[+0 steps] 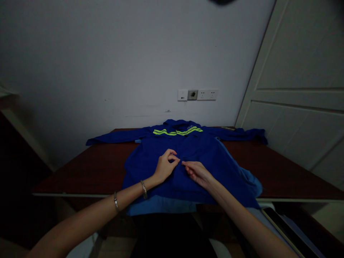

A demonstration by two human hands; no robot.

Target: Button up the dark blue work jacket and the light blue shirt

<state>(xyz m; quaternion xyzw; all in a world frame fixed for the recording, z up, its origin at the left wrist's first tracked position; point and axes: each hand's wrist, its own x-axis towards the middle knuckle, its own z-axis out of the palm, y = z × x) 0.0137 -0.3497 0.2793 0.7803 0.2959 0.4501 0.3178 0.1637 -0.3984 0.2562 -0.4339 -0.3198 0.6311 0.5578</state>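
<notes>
2 grips: left hand (164, 167) at 9 o'clock of right hand (198, 172) | both pinched nearly closed, hold on anything: cannot tell | blue jacket (185, 188) spread on desk (103, 172), collar (174, 123) 12 o'clock | pinch lightly, keep front level

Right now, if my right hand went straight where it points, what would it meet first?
Your bare right hand would likely meet your bare left hand first, over the dark-blue long-sleeved cloth shirt; depth between them is unclear.

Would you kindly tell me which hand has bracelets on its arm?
The left hand: two bracelets circle its arm, while none show behind the right hand.
</notes>
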